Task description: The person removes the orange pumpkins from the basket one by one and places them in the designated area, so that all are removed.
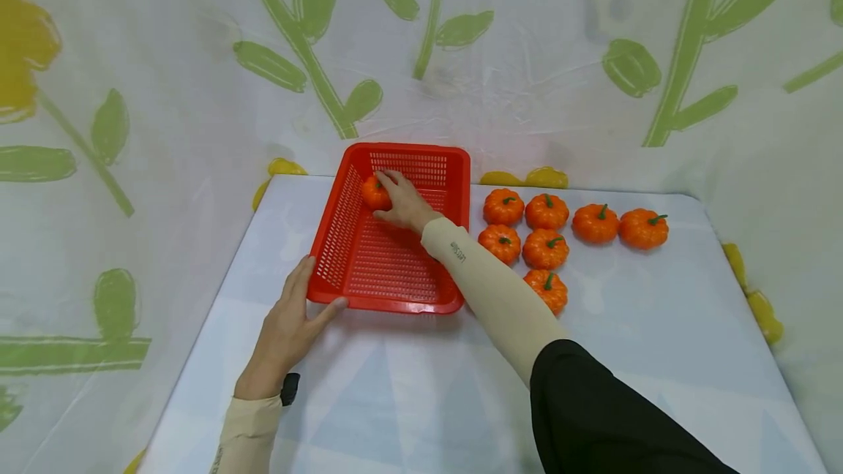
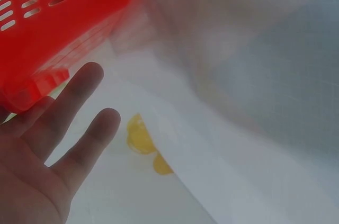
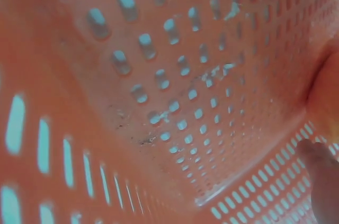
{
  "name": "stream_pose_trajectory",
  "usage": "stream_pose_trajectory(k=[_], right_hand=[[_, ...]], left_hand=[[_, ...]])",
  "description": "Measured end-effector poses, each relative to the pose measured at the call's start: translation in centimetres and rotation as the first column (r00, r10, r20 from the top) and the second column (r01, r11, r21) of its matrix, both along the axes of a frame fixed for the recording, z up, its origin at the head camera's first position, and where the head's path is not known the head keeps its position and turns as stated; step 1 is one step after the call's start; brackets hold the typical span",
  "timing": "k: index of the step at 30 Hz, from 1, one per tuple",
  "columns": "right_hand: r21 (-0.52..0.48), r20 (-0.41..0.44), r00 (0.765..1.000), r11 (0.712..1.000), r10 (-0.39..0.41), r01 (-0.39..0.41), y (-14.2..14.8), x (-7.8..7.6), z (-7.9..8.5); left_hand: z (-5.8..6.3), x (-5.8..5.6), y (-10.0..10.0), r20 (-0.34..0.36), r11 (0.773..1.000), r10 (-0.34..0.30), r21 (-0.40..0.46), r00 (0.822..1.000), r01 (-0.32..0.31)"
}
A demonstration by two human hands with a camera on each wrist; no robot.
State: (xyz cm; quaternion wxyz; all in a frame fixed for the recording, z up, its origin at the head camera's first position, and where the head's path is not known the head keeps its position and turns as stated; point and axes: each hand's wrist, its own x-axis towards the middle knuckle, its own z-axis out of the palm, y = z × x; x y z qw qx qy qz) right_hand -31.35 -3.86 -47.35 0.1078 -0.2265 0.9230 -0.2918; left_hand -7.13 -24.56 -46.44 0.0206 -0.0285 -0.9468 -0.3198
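A red slatted plastic basket (image 1: 395,302) stands at the back left of the table. Inside it, near the far left corner, my right hand (image 1: 407,205) holds a small orange pumpkin (image 1: 374,194) with its fingers over the side. The right wrist view shows the basket's perforated inside (image 3: 175,91), one fingertip and part of the pumpkin (image 3: 326,91) at the right edge. My left hand (image 1: 285,331) touches the basket's near left corner, thumb at the front rim. In the left wrist view, two of its fingers (image 2: 66,105) stretch out straight beside the basket wall.
Several small orange pumpkins with green stems (image 1: 544,249) sit in rows right of the basket, some partly behind my right forearm. The pale table (image 1: 632,313) meets a flower-printed curtain (image 1: 527,93) at the back and sides.
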Motion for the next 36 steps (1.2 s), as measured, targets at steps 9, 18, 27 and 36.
stream_pose_trajectory(k=[9,18,27,36], right_hand=[[0.034,-0.015,1.0,0.999,-0.014,0.015,-0.3,0.3,0.1],[-0.001,0.047,0.999,1.0,0.018,-0.018,-0.3,0.4,0.1],[-0.065,0.053,0.998,0.997,-0.038,0.041,0.3,0.8,0.2],[-0.087,-0.018,0.999,0.996,-0.029,0.028,0.9,0.8,1.7]], left_hand=[[0.1,0.0,0.0,-0.01,1.0,-0.004,-0.012,1.0,0.003],[-0.1,-0.1,0.0,-0.008,1.0,-0.005,-0.01,1.0,0.004],[-0.2,-0.1,0.4,-0.002,1.0,-0.019,-0.004,1.0,0.019],[-0.2,0.0,0.0,-0.01,1.0,-0.006,-0.02,1.0,0.006]])
